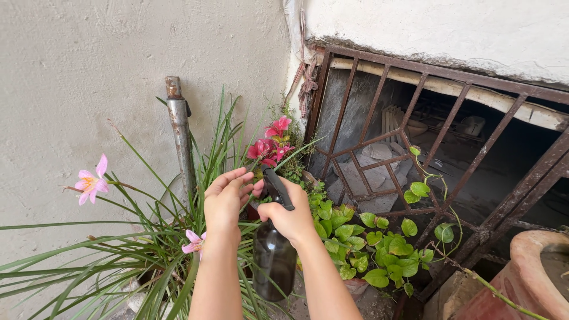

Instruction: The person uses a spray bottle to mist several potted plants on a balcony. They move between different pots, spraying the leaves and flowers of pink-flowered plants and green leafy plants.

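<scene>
Rough plastered wall [89,59] and a rusty window grille [427,148] stand behind potted plants. Low in front of the long-leaved plant [118,249] hangs a dark brown glass spray bottle [274,255] with a black trigger head. Her right hand [289,218] is wrapped around its neck, fingers closed. Beside it the left hand [224,202] is raised, fingers loosely curled and holding nothing, close to the pink flowers [269,145]
</scene>
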